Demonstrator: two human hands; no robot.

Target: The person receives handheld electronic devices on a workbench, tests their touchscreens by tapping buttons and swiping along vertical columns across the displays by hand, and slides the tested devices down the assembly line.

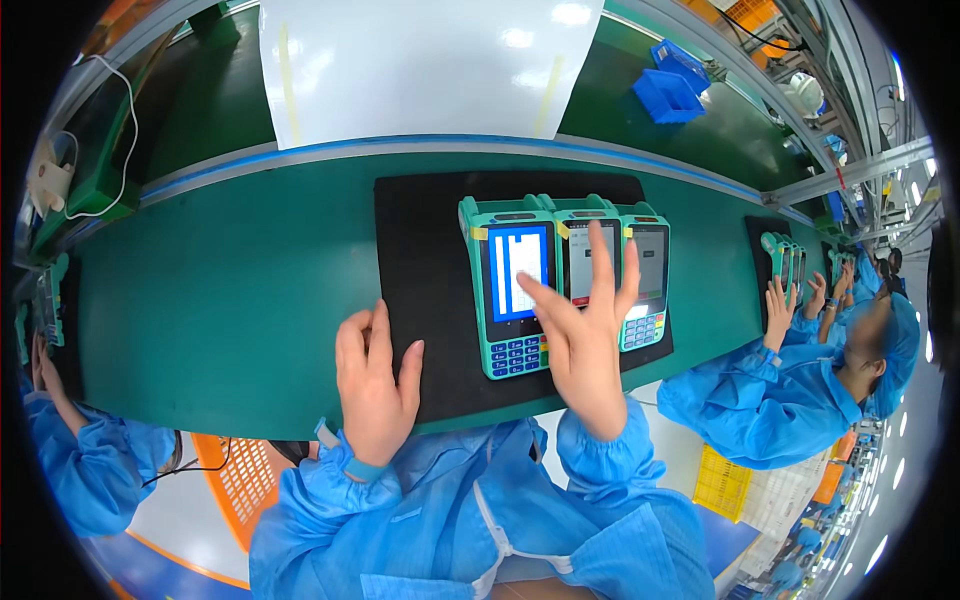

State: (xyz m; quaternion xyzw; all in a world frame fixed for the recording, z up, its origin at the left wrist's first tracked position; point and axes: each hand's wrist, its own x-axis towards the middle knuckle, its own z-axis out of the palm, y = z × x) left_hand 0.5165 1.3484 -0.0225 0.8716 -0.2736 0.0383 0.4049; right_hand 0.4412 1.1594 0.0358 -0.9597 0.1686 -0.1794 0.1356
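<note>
Three teal payment terminals stand side by side on a black mat (422, 260). The left terminal (500, 340) has a lit blue and white screen above a keypad with blue keys. Over the middle terminal (578, 250) spreads my right hand (588, 365), open, with one fingertip at the left terminal's screen; whether it touches cannot be told. That hand hides the middle terminal's keypad. A grey screen shows on the right terminal (652, 262), just past my raised fingers. My left hand (376, 390) lies open at the mat's left edge, holding nothing.
Blue bins (668, 95) sit beyond the green bench (230, 300), near a large white sheet (420, 70). Co-workers in blue gowns handle similar terminals at both sides. An orange basket (240, 485) stands below the bench's front edge, and a white cable (130, 130) hangs at far left.
</note>
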